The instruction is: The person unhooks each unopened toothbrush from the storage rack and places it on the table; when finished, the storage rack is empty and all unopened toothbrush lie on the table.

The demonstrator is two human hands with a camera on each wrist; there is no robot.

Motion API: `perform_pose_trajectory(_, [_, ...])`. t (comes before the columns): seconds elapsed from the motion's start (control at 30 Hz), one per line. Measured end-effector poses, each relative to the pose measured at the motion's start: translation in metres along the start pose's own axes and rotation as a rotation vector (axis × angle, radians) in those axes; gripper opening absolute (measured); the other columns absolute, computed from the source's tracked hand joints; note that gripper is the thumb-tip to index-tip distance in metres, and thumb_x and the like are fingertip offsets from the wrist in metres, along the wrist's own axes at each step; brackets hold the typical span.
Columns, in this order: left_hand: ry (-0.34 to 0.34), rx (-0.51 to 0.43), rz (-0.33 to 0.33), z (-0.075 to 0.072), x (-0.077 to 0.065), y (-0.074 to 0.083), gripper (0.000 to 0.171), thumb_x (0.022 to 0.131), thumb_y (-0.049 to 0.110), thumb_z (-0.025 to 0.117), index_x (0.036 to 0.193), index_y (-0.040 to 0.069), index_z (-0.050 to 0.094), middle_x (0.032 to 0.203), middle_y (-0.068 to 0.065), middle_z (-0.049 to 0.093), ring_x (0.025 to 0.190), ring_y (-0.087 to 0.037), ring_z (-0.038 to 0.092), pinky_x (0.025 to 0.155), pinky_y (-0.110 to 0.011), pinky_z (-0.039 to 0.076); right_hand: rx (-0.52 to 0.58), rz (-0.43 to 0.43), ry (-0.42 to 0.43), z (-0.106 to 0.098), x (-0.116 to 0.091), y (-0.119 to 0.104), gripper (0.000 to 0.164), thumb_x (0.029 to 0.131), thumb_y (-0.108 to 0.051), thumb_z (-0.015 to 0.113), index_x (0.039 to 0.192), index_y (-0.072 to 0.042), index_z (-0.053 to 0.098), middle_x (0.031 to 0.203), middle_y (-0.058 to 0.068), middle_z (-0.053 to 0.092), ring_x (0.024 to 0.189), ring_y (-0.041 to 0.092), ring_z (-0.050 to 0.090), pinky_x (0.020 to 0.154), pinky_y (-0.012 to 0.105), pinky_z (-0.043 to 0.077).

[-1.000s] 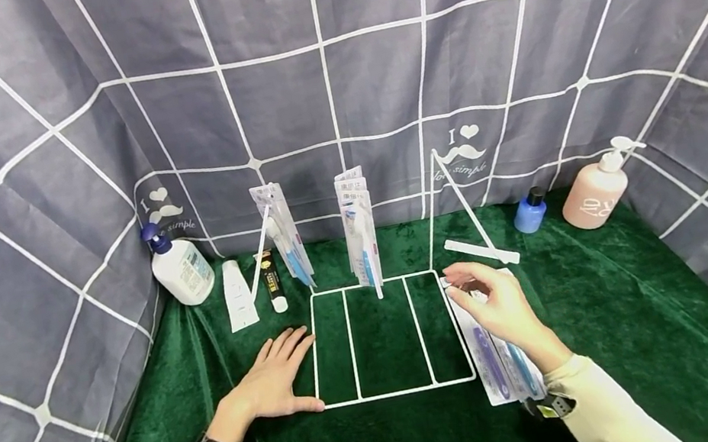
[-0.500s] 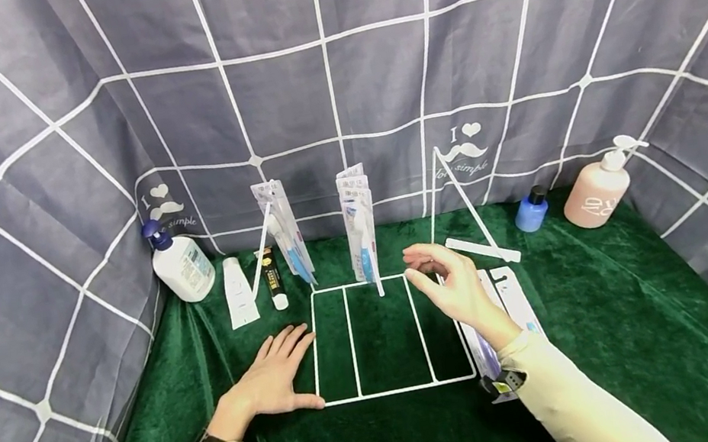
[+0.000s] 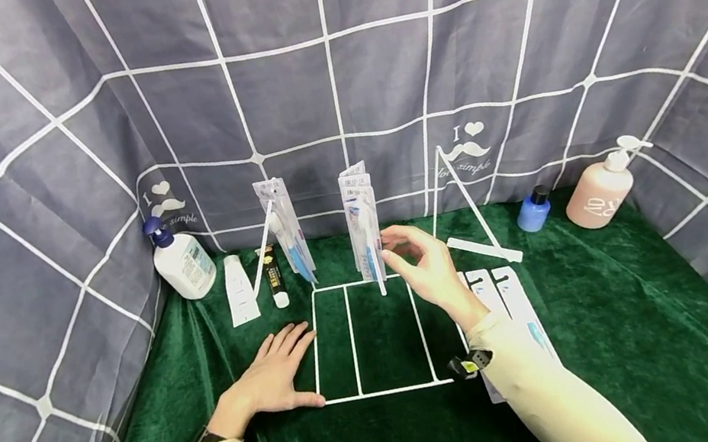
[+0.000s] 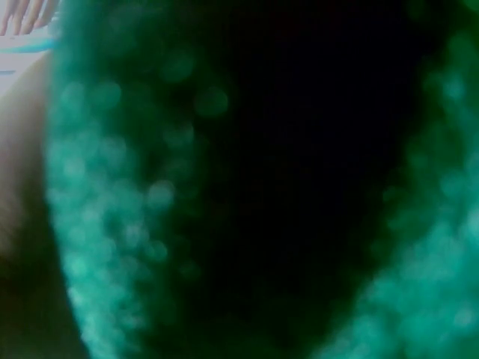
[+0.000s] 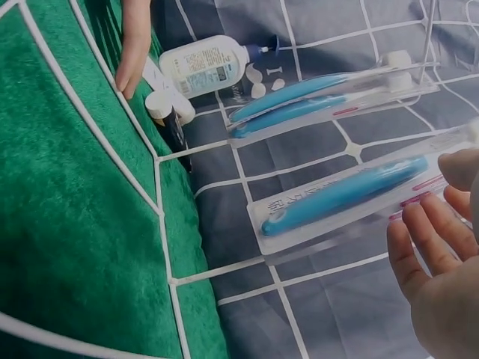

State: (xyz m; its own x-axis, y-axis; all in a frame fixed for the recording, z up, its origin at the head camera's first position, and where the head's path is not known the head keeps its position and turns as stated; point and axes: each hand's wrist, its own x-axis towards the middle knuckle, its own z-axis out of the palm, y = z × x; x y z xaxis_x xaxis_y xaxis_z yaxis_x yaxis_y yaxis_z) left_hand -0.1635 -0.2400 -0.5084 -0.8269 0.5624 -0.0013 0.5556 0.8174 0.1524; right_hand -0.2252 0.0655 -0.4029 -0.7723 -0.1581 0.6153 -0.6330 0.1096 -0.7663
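My left hand (image 3: pixel 271 377) lies spread on the green cloth, thumb and fingertips right at the left side of a white wire rack (image 3: pixel 353 345). Several packaged toothbrushes (image 3: pixel 359 251) with blue handles hang from the rack's middle hook. My right hand (image 3: pixel 426 263) is at their right edge, fingers loosely bent, thumb and fingertips right beside the front package. From the right wrist view, the thumb and fingers (image 5: pixel 430 235) overlap the end of this package. More packaged toothbrushes (image 3: pixel 290 235) hang on the left hook. The left wrist view is mostly dark, blurred green cloth.
Several packaged toothbrushes (image 3: pixel 487 293) lie right of the rack, partly under my right forearm. A bare right hook (image 3: pixel 468 195) has a white strip at its foot. Left are a white pump bottle (image 3: pixel 186 267), white tube (image 3: pixel 240 293) and black tube (image 3: pixel 274 276); right, blue (image 3: pixel 533 210) and pink bottles (image 3: pixel 600 193).
My right hand has moved left from above the flat packages at the rack's right side to the toothbrushes on the middle hook. The left hand has stayed in place.
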Motion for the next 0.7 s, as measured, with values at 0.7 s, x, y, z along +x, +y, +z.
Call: perform_pose_trajectory(0.7, [-0.01,0.014,-0.002,0.0,0.0,-0.001,0.111,0.059,0.084,0.05,0.144,0.016,0.029,0.148,-0.008,0.026,0.135,-0.031,0.023,0.104,-0.055,0.022,-0.025,0.015,0.014,0.019,0.013,-0.002,0.021,0.082,0.007,0.06,0.103,0.008,0.062,0.091,0.022,0.066,0.08,0.029,0.063,0.077,0.042,0.051])
